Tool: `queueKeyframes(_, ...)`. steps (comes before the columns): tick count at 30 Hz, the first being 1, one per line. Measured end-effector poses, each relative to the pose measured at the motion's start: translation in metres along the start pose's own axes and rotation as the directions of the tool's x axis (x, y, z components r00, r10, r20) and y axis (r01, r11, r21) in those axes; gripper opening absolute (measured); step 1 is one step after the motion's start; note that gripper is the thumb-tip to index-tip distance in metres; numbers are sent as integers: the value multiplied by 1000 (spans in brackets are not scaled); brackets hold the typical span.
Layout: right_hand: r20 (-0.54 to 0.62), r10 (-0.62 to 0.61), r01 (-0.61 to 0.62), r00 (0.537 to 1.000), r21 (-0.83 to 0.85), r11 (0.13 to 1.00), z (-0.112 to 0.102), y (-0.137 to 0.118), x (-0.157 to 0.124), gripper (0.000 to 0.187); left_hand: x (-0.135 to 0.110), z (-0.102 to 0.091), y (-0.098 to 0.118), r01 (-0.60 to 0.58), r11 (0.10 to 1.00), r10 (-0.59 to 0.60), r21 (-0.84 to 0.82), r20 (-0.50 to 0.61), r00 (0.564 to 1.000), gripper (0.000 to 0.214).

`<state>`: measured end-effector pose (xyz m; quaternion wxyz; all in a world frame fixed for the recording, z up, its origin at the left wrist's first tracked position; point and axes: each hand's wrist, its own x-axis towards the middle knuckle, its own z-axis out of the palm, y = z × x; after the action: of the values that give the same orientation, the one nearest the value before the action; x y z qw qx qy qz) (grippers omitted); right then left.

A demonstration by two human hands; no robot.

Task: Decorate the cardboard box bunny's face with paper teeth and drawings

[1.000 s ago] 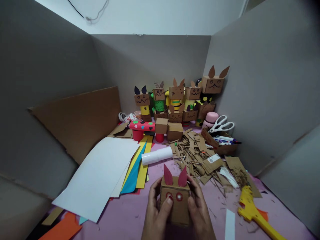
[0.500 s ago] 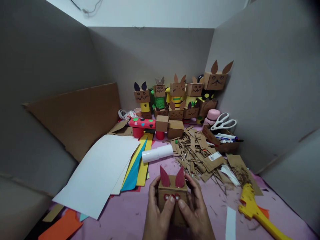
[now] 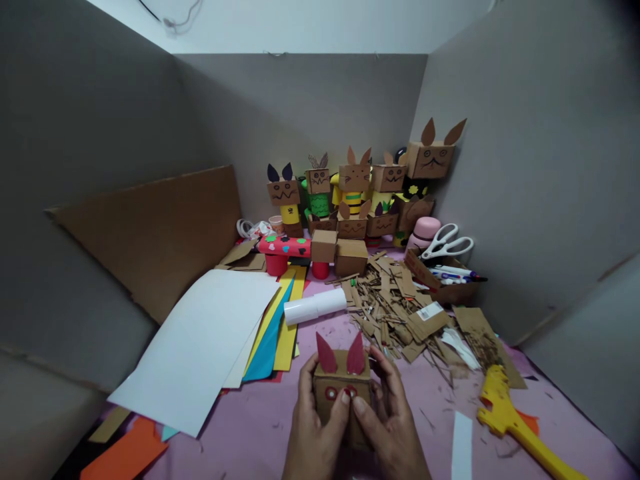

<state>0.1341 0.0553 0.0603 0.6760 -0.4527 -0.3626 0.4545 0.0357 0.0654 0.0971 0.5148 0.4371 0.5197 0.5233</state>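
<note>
Between my two hands is a small cardboard box (image 3: 342, 363) made up as an animal head, with two dark red pointed ears on top. Round red-and-white eyes (image 3: 331, 393) sit on its front face. My left hand (image 3: 316, 420) grips the left side, its thumb pressed on the front by the eyes. The right side is held by my right hand (image 3: 387, 417), whose thumb also lies on the front, just below the right eye. Both thumbs cover part of the front, and the lower face is in shadow.
Left lie white paper (image 3: 195, 340) and coloured sheets (image 3: 280, 340). A white roll (image 3: 315, 307) and cardboard scraps (image 3: 390, 307) lie ahead. A yellow glue gun (image 3: 515, 413) is at right, near white scissors (image 3: 447, 243) in a box of pens (image 3: 450, 290). Cardboard animal figures (image 3: 355, 179) stand behind.
My thumbs have shifted right across the front, so the left eye shows more fully. The box has moved very slightly to the left, still in both hands.
</note>
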Motion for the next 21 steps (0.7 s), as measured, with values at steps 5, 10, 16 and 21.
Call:
queueKeyframes(5, 24, -15, 16, 1000, -19, 1000, -2, 3, 0, 61, -3, 0, 0, -2, 1000, 3, -19, 38, 999, 52)
queueKeyframes(10, 37, -24, 26, 999, -51, 998, -5, 3, 2, 62, -4, 0, -2, -54, 998, 53, 12, 71, 996, 56)
queueKeyframes(16, -4, 0, 0, 1000, -40, 999, -4, -1, 1, 60, -4, -5, -9, 32, 999, -27, -43, 121, 992, 65)
queueKeyframes(21, -14, 47, -47, 999, 6, 999, -2, -5, 0, 64, -5, -4, -10, 64, 990, -44, -125, 157, 987, 68)
